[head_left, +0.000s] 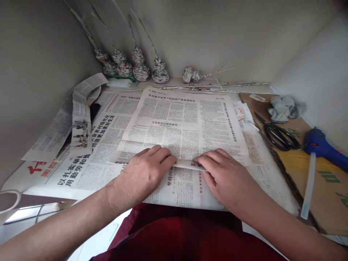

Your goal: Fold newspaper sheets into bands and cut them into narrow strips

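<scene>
We have both hands at the near edge of a newspaper sheet [179,136], which lies flat from our fingertips away towards the back wall. Our left hand [150,172] has its fingers bent and close together on the turned-up near edge; its thumb is hidden, so we cannot tell whether it pinches. Our right hand [221,177] pinches that edge, fingers laid together on top and thumb beneath. Beyond the fingers we read two headlines, 乡村振兴背景下信阳茶产业发展探究 and, lower, 万里茶道信阳段研究. On the spread newspaper [78,188] beneath, left of the left fingers, we make out 以扎实举 and 用勤劳和 in bold black, with a large red character farther left. Cut paper strips [81,127] lie beyond that. Well past the fingertips, four woven paper gourds [141,70] stand in a row and a fifth gourd [191,74] lies on its side. Right of the right fingers, black scissors [268,125] and a blue glue gun [317,143] rest on cardboard [326,214] with green print; a white tag [257,97] there bears figures we cannot read surely.
</scene>
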`<state>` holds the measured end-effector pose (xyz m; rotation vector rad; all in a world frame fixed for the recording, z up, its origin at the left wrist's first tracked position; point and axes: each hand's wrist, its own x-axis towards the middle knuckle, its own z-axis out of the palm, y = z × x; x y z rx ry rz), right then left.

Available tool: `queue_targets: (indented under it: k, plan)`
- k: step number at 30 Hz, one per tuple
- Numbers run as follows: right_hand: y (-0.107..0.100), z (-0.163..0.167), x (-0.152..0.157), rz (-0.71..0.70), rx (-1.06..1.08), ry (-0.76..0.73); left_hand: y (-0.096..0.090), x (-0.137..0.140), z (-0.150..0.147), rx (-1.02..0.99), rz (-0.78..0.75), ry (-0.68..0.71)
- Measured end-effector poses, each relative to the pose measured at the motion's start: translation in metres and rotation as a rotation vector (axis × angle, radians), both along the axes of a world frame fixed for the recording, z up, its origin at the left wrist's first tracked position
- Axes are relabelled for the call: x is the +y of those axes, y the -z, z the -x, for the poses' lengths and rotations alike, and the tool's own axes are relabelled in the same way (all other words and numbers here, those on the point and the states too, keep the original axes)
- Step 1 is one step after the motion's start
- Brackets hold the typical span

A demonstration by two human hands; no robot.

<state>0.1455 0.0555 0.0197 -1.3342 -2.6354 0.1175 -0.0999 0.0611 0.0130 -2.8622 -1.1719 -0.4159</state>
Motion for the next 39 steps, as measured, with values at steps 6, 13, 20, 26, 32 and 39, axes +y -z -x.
queue_targets:
  k: [6,13,20,26,32,39]
  plan:
    - [-0.010,-0.021,0.013,0.109,-0.020,0.090,-0.009,0.012,0.009,-0.065,0.183,-0.157]
    - [-0.021,-0.035,0.033,0.213,-0.090,0.185,-0.016,0.034,0.017,-0.022,0.279,-0.353]
    - [-0.016,-0.039,0.048,0.218,-0.157,0.277,-0.016,0.049,0.017,0.189,0.145,-0.397]
    - [-0.016,-0.037,0.052,0.192,-0.191,0.279,-0.017,0.054,0.018,0.263,0.172,-0.428]
    - [-0.019,-0.036,0.053,0.223,-0.185,0.278,-0.013,0.052,0.018,0.221,0.130,-0.417]
    - [-0.016,-0.051,0.019,0.210,-0.068,0.154,-0.014,0.020,0.031,0.089,0.195,-0.280]
